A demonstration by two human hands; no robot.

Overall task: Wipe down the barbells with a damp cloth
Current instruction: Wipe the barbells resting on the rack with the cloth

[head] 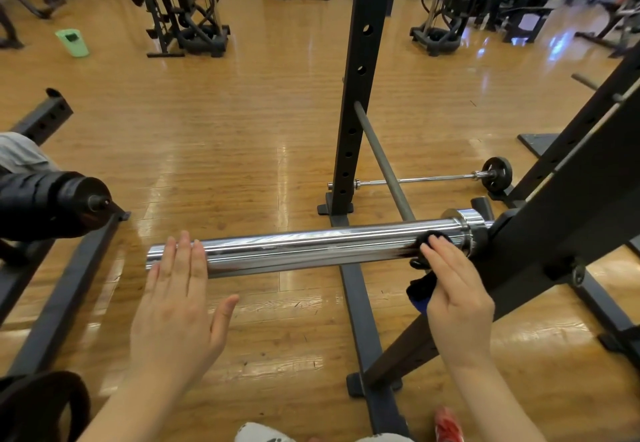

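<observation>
Head view. Chrome barbell sleeve point(311, 246): horizontal across centre frame, its 3 o'clock end seated in a black rack point(540, 234). Left hand point(180, 299): flat, fingers straight, fingertips resting on the sleeve's free end at 9 o'clock. Right hand point(453, 289): fingers extended, pressing a dark cloth point(424, 268) against the sleeve near its collar at 3 o'clock. Second barbell point(433, 178): on the wooden floor point(207, 130) at 2 o'clock. Green bin point(72, 42): 10 o'clock, well apart.
</observation>
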